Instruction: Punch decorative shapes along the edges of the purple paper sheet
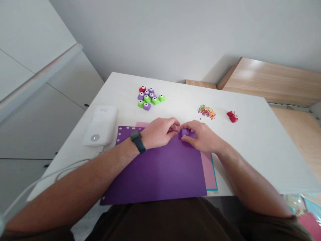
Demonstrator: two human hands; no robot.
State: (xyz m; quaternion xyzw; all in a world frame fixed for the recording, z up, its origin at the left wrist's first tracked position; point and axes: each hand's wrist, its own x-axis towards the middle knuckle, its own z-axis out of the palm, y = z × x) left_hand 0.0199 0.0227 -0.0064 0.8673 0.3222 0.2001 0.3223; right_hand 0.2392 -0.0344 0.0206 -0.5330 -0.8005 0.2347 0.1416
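A sheet of purple paper [160, 170] lies before me, with small cut-out shapes along its upper left edges and at its lower left corner. My right hand [200, 134] is closed around a purple craft punch [185, 132] at the sheet's far edge. Just left of the punch, my left hand [160, 132] pinches the paper's far edge between thumb and fingers. Pink paper [209, 170] and a blue-edged sheet [215, 174] show beneath the purple one. The punch's slot is hidden from view.
Several red, purple and green craft punches [147, 97] cluster at the back. Colourful paper cut-outs [207, 112] lie in a small pile, with two red punches [232, 116] to their right. A white power bank [100, 125] with a cable [75, 163] sits left on the white table [253, 144].
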